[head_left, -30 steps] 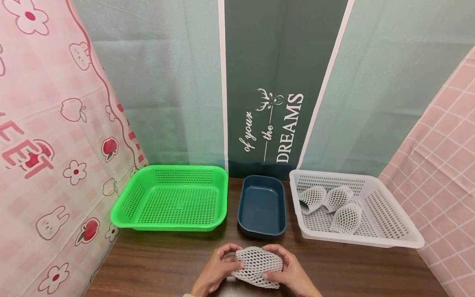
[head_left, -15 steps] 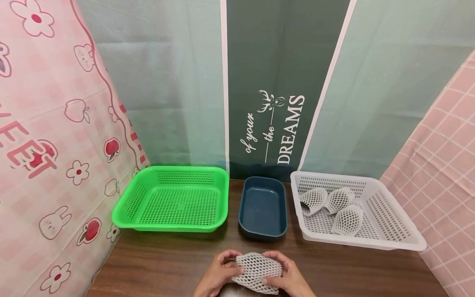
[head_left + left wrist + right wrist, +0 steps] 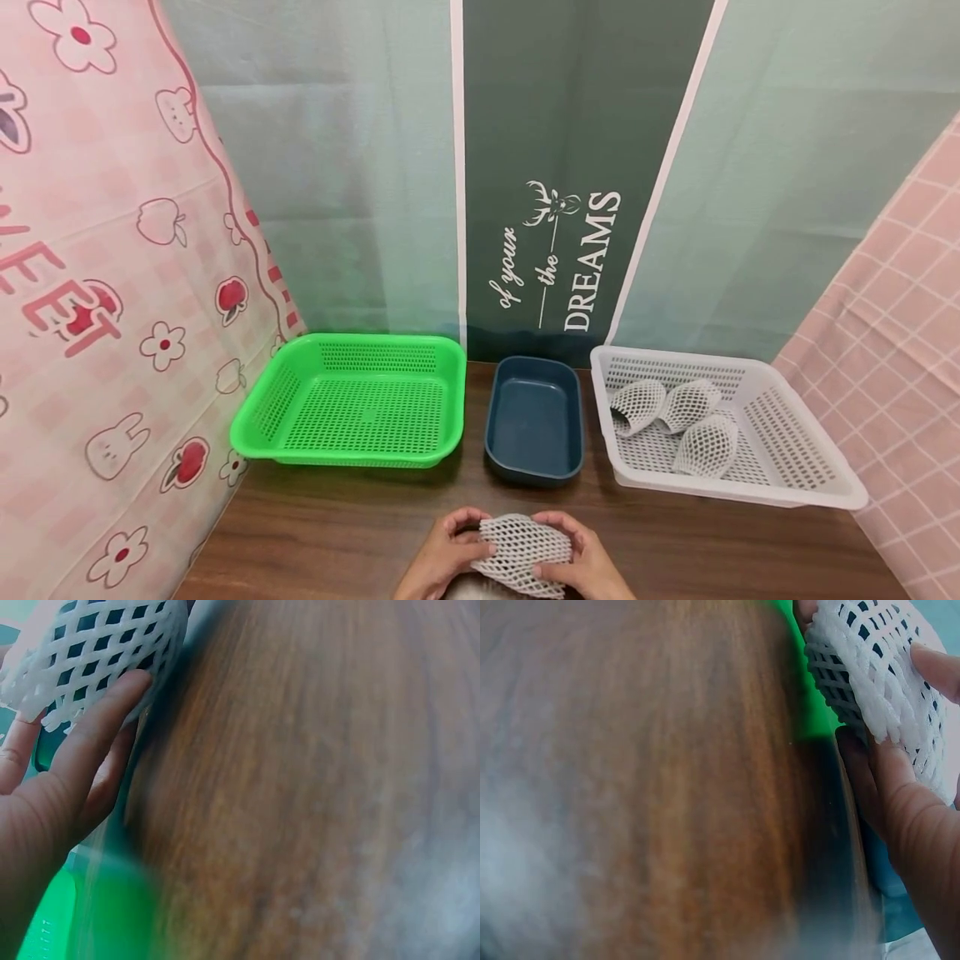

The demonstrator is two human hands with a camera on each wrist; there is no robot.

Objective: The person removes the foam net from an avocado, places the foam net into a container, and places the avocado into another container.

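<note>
A white foam net sleeve (image 3: 521, 550) is held between both hands near the front of the table, low in the head view. My left hand (image 3: 442, 554) grips its left end, thumb on the near side and fingers behind. On the right end, my right hand (image 3: 587, 560) holds it the same way. In the left wrist view the mesh (image 3: 105, 645) lies against the fingers, with dark gaps showing through its holes. From the right wrist view, the sleeve's ragged edge (image 3: 889, 712) sits by the fingers. Whether anything is inside it, I cannot tell.
A green plastic basket (image 3: 352, 460) stands at the left. Beyond the hands is a dark blue tray (image 3: 534, 477). At the right, a white basket (image 3: 813, 450) holds three foam net sleeves (image 3: 708, 446); something dark shows at the opening of one. Printed cloths hang behind and at both sides.
The camera view has shifted slightly, so the baskets appear a little farther right and the hands a little lower. Both hands keep their hold on the foam net sleeve.
</note>
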